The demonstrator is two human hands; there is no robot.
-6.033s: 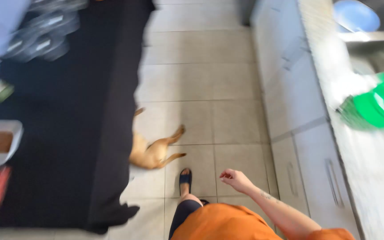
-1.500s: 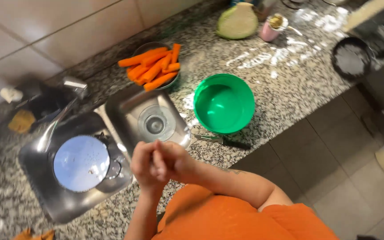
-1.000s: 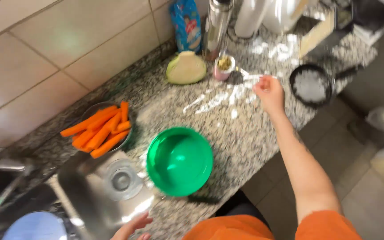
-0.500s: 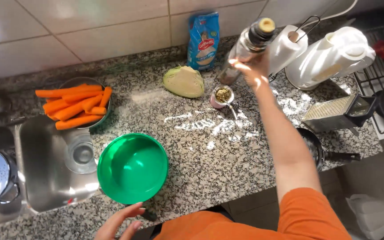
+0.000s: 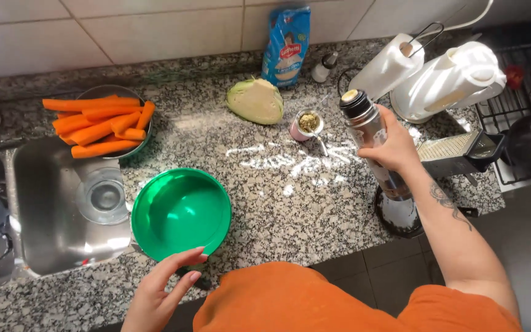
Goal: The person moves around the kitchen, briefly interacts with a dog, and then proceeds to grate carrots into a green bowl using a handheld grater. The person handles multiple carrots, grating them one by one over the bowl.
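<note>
- Stretching left to right under everything: one speckled granite counter (image 5: 265, 203), with one steel sink (image 5: 50, 246) sunk in at the left and one clear glass (image 5: 102, 197) standing in it.
- Sitting at the near edge, just right of the sink: one green bowl (image 5: 182, 212), with nothing in it.
- Lying heaped on one plate at the far left: peeled carrots (image 5: 102, 123), roughly eight, though overlapping too much for an exact count.
- Wrapping the right hand (image 5: 394, 150) tightly round one steel flask (image 5: 367, 129), holding it upright above the right side of the counter, over a dark pan (image 5: 397, 215), cap on.
- Resting the left hand (image 5: 161, 295) loosely spread, grasping nothing, fingertips at or just beside the bowl's near rim.
- Judging the step as carrying the flask; calling for a steady upright grip and a bare spot nearby.
- Lying cut side down at the far middle: one half cabbage (image 5: 256, 101).
- Standing left of the flask: one small pink cup (image 5: 306, 125) filled with green herb.
</note>
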